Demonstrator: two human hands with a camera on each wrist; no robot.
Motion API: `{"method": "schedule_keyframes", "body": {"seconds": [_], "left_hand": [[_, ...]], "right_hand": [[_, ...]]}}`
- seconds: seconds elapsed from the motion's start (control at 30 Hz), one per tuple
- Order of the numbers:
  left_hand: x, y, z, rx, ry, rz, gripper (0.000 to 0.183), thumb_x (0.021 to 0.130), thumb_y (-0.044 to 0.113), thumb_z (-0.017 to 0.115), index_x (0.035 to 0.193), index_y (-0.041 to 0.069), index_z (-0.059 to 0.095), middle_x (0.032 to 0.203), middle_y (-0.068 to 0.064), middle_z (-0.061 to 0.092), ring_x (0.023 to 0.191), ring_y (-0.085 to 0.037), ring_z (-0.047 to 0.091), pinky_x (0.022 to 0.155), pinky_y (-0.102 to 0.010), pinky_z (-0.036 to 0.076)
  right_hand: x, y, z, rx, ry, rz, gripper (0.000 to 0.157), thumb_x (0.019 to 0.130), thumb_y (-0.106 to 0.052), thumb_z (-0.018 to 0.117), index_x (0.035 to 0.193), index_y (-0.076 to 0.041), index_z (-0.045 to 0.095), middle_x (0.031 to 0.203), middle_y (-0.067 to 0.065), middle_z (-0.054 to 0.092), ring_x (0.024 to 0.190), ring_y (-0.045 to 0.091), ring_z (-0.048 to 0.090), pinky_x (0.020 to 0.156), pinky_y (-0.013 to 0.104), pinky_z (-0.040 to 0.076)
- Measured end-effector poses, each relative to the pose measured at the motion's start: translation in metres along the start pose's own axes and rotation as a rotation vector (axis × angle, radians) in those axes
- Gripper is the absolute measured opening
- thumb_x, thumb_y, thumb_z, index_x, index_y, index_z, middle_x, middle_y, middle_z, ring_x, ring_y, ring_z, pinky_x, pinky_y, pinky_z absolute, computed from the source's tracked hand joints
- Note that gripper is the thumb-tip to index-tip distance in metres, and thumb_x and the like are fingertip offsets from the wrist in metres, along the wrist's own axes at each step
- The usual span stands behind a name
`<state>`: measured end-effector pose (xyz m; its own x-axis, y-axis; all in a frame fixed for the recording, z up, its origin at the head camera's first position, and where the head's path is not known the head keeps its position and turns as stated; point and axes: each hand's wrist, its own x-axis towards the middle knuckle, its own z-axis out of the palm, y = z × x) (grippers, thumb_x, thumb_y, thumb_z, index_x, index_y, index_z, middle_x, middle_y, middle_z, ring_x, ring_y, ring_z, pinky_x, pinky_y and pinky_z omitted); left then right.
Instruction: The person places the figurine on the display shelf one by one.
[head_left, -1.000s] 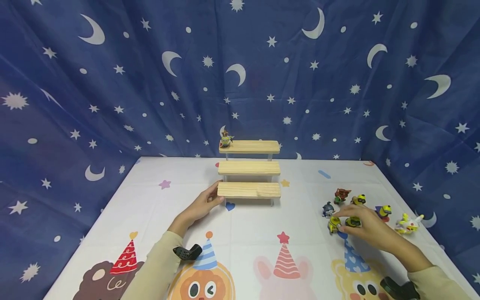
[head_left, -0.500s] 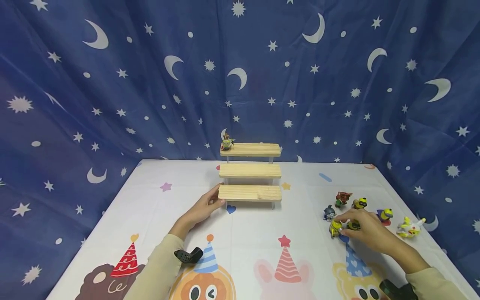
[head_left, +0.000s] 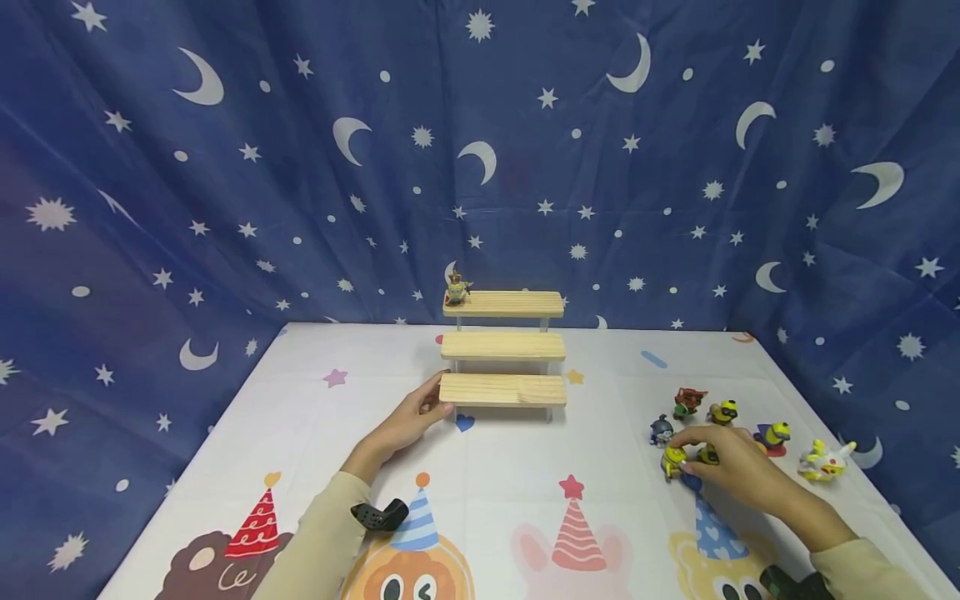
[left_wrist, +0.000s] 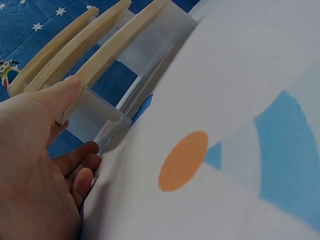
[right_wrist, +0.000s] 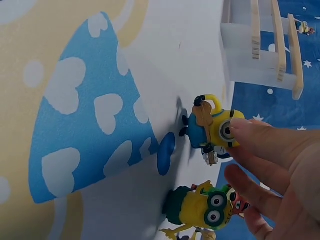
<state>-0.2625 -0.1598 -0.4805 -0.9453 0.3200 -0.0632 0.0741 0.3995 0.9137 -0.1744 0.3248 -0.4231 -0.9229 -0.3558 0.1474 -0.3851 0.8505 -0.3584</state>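
Observation:
My left hand (head_left: 405, 423) grips the left end of the lowest plank of a three-tier wooden display stand (head_left: 502, 345). In the left wrist view the thumb lies on the plank's front edge, other fingers curling beside the clear side panel (left_wrist: 95, 112). At the right, my right hand (head_left: 735, 468) pinches the head of a yellow minion figurine (right_wrist: 220, 127) with a brown guitar. It is upright, feet close to the cloth. Right beside it stands a green-goggled minion figurine (right_wrist: 197, 206), below my other fingers. A small crowned figurine (head_left: 456, 289) stands on the top tier's left end.
Around my right hand stand a grey-blue figurine (head_left: 661, 430), a red-brown one (head_left: 687, 402), a masked minion (head_left: 723, 412), a caped minion (head_left: 772, 436) and a white-and-yellow figurine (head_left: 824, 461). A starry blue curtain (head_left: 510, 167) hangs behind the white printed tablecloth (head_left: 480, 492).
The head view has tilted slightly upward, so everything sits a little lower in it. Both hands stay at the same places, the right one at the guitar minion's head.

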Motion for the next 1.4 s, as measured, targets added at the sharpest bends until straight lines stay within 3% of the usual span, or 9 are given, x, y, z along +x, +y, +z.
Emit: {"method": "schedule_keyframes", "body": {"seconds": [0.33, 0.53, 0.63, 0.73, 0.8, 0.87, 1.03, 1.27, 1.4], "left_hand": [[-0.001, -0.002, -0.001, -0.01, -0.006, -0.001, 0.076, 0.102, 0.04, 0.06, 0.163, 0.019, 0.021, 0.158, -0.015, 0.044, 0.143, -0.035, 0.044, 0.12, -0.057, 0.031], [-0.001, -0.002, 0.001, -0.011, -0.004, 0.002, 0.074, 0.102, 0.039, 0.06, 0.163, 0.019, 0.022, 0.157, -0.015, 0.044, 0.143, -0.035, 0.044, 0.12, -0.057, 0.032], [-0.001, -0.001, 0.002, -0.006, -0.008, 0.001, 0.075, 0.102, 0.039, 0.059, 0.163, 0.019, 0.021, 0.157, -0.016, 0.044, 0.142, -0.035, 0.044, 0.12, -0.057, 0.032], [-0.001, 0.0, 0.002, -0.005, -0.002, -0.004, 0.075, 0.102, 0.039, 0.06, 0.163, 0.019, 0.021, 0.156, -0.015, 0.045, 0.142, -0.034, 0.044, 0.12, -0.056, 0.033], [-0.001, -0.001, 0.002, -0.006, 0.001, -0.003, 0.075, 0.102, 0.038, 0.06, 0.163, 0.018, 0.021, 0.156, -0.015, 0.046, 0.141, -0.034, 0.045, 0.119, -0.055, 0.033], [-0.002, -0.002, 0.002, -0.002, -0.004, -0.001, 0.076, 0.102, 0.038, 0.06, 0.163, 0.018, 0.02, 0.156, -0.016, 0.045, 0.141, -0.034, 0.045, 0.119, -0.055, 0.033], [-0.003, -0.003, 0.003, -0.003, -0.012, -0.007, 0.076, 0.102, 0.038, 0.059, 0.163, 0.018, 0.019, 0.157, -0.015, 0.044, 0.143, -0.034, 0.043, 0.121, -0.056, 0.03], [-0.001, -0.001, 0.001, 0.009, -0.016, -0.004, 0.076, 0.102, 0.039, 0.059, 0.164, 0.019, 0.019, 0.156, -0.015, 0.045, 0.141, -0.033, 0.045, 0.121, -0.056, 0.031], [0.0, 0.0, -0.001, 0.014, -0.01, -0.005, 0.076, 0.102, 0.04, 0.059, 0.164, 0.02, 0.019, 0.157, -0.015, 0.044, 0.142, -0.035, 0.044, 0.121, -0.059, 0.03]], "right_hand": [[0.006, -0.003, 0.003, 0.033, -0.071, 0.005, 0.032, 0.081, -0.01, 0.082, 0.113, -0.013, 0.076, 0.11, 0.003, 0.078, 0.103, 0.031, 0.071, 0.086, 0.053, 0.056], [0.007, -0.005, 0.007, 0.015, -0.068, 0.023, 0.031, 0.081, -0.015, 0.083, 0.111, -0.014, 0.076, 0.107, 0.001, 0.077, 0.1, 0.028, 0.07, 0.087, 0.058, 0.049], [0.005, -0.007, 0.005, 0.02, -0.058, 0.04, 0.031, 0.082, -0.016, 0.083, 0.112, -0.015, 0.076, 0.11, 0.002, 0.077, 0.098, 0.024, 0.07, 0.085, 0.053, 0.049], [0.004, -0.011, -0.002, 0.088, -0.04, 0.03, 0.034, 0.084, -0.015, 0.081, 0.116, -0.011, 0.074, 0.112, 0.006, 0.076, 0.095, 0.019, 0.067, 0.078, 0.038, 0.053], [0.003, -0.015, -0.008, 0.167, -0.031, 0.015, 0.034, 0.086, -0.015, 0.079, 0.119, -0.009, 0.073, 0.113, 0.008, 0.074, 0.091, 0.013, 0.063, 0.064, 0.028, 0.051], [0.004, -0.018, -0.014, 0.222, -0.015, -0.023, 0.034, 0.088, -0.015, 0.078, 0.121, -0.008, 0.073, 0.113, 0.007, 0.074, 0.09, 0.007, 0.06, 0.065, 0.025, 0.049], [0.014, -0.029, -0.027, 0.288, 0.017, -0.085, 0.031, 0.091, -0.014, 0.075, 0.122, -0.01, 0.073, 0.108, 0.002, 0.074, 0.087, 0.002, 0.057, 0.08, 0.029, 0.045], [0.036, -0.045, -0.045, 0.331, 0.008, -0.067, 0.031, 0.093, -0.018, 0.074, 0.123, -0.012, 0.072, 0.114, 0.005, 0.074, 0.094, 0.0, 0.059, 0.074, 0.024, 0.048], [0.051, -0.051, -0.049, 0.35, -0.003, -0.059, 0.032, 0.094, -0.019, 0.073, 0.125, -0.009, 0.071, 0.112, 0.007, 0.074, 0.095, 0.002, 0.059, 0.072, 0.027, 0.05]]}}
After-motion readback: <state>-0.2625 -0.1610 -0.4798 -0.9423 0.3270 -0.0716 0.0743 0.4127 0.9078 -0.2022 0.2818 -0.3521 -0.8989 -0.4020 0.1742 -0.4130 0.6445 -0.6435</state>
